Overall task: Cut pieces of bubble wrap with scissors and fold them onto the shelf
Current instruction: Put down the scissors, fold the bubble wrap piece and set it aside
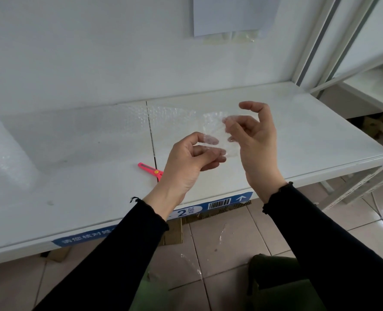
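A small clear piece of bubble wrap (215,129) hangs in the air above the white shelf (309,140). My left hand (190,160) pinches its lower left edge between thumb and fingers. My right hand (255,135) grips its right edge, with the thumb raised above. Pink scissors (150,169) lie shut on the shelf just left of my left wrist, which partly hides them. A large sheet of bubble wrap (78,131) is spread flat over the shelf's left half, running up to a roll (4,151) at the far left.
A white wall backs the shelf, with a grey sheet (235,14) hanging on it. A white shelf post (316,41) and a lower rack stand at the right. Blue labels line the shelf's front edge. Cardboard and scraps of clear film lie on the tiled floor below.
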